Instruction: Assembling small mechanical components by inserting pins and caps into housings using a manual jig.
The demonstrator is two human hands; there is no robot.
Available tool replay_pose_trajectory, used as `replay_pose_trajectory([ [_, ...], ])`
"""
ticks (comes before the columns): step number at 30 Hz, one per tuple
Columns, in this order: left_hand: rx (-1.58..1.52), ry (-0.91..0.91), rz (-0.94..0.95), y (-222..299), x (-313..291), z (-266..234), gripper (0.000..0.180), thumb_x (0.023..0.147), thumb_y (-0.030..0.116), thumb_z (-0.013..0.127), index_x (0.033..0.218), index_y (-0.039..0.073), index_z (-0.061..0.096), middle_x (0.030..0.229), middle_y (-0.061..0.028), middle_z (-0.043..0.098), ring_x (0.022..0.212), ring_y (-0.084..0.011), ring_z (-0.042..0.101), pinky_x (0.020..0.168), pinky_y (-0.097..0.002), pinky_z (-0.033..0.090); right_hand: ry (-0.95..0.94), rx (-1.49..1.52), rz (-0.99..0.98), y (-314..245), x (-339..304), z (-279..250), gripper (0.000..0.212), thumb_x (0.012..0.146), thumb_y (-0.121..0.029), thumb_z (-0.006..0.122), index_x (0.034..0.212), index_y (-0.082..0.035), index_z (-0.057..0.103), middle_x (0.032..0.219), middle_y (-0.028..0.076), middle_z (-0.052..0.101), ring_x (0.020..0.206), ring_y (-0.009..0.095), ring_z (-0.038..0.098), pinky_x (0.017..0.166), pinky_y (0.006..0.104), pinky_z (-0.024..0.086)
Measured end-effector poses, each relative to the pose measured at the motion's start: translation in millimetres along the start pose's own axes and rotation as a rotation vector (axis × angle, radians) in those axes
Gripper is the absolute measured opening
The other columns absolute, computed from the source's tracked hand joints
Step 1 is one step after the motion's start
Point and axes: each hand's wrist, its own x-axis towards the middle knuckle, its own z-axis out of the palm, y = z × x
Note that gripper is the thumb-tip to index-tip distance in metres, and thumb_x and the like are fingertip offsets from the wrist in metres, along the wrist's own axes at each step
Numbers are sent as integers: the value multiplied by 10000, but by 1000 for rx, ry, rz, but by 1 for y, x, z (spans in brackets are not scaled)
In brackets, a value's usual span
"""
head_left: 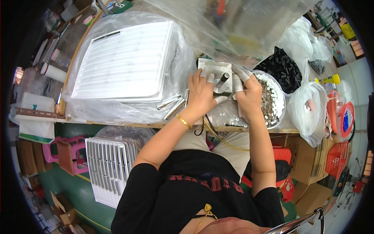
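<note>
My left hand and my right hand meet over a small metal fixture block on the workbench. A short dark metal cylinder stands tilted between the fingers of both hands. White finger cots cover several fingertips. My left hand's fingers rest on the block beside the cylinder, with a gold bracelet on that wrist. My right hand's fingers pinch toward the cylinder from the right, beside a round bowl full of small silvery discs.
White ribbed plastic panels lie wrapped in clear plastic at the left. Shiny metal rods lie beside my left hand. Loose discs dot the bench edge. Black parts and plastic bags sit right. More panels stand below the bench.
</note>
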Motion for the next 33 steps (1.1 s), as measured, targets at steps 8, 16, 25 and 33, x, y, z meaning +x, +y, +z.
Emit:
replay_pose_trajectory([
  [8,-221,146,13,-73,10,-93,287,754,101,687,1030,53,626,1055,-139,625,999,-321,585,847,-371,487,6,-64,-90,32,-79,-32,240,841,43,565,1071,17,629,924,154,645,830,244,615,770,336,485],
  [16,768,-15,-481,-372,89,-190,188,833,82,499,958,59,637,1035,-107,636,1053,-283,562,836,-449,479,-151,-171,7,37,-133,-2,309,806,6,609,1114,2,601,945,193,604,775,334,596,689,377,487],
  [25,736,-266,-393,-403,110,-206,283,818,36,514,1071,87,628,1242,-129,531,1239,-285,416,987,-473,362,-231,-367,-28,39,-133,4,260,824,-29,606,1083,1,613,955,185,603,801,328,603,712,376,484],
  [33,201,-108,-269,-393,122,-175,344,764,-102,493,1040,63,614,1109,-181,505,1118,-351,446,980,-381,370,-268,-391,-2,35,-129,2,230,815,-32,618,1042,2,630,931,188,612,784,332,606,704,371,488],
])
